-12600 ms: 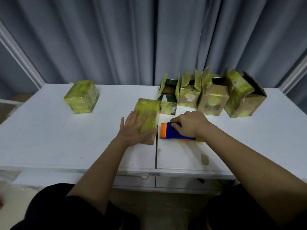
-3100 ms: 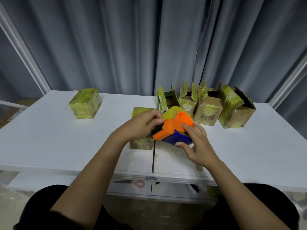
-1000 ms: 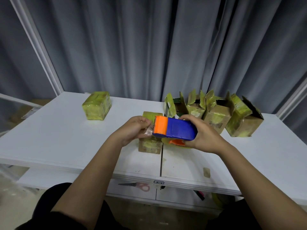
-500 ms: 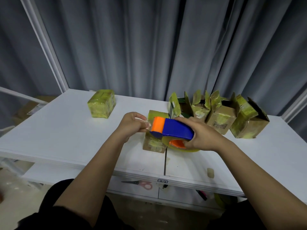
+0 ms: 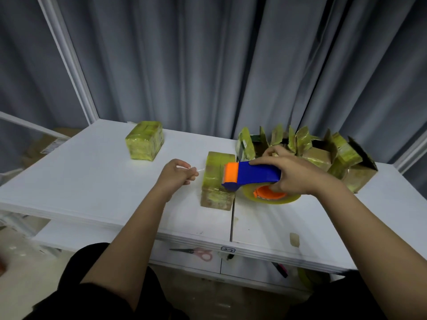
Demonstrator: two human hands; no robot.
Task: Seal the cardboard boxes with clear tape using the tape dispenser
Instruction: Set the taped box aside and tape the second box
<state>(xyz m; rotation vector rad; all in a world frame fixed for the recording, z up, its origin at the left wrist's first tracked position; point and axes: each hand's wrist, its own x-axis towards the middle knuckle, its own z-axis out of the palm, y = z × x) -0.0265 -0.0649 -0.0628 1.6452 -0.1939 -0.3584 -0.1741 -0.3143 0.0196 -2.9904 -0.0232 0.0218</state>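
Note:
My right hand grips the blue and orange tape dispenser, held above the table with its clear tape roll underneath. My left hand pinches the free end of the clear tape, drawn out to the left of the dispenser's orange head. Behind and below the dispenser stands a closed cardboard box wrapped in yellowish tape. Another closed taped box sits at the far left of the white table.
Several open cardboard boxes with raised flaps line the back right of the table. Scissors with pink handles lie on the shelf under the table edge. A small tape scrap sticks near the front edge. Grey curtains hang behind.
My left hand has pulled away leftward from the dispenser's head, stretching a short strip of clear tape. The dispenser stays over the box in my right hand.

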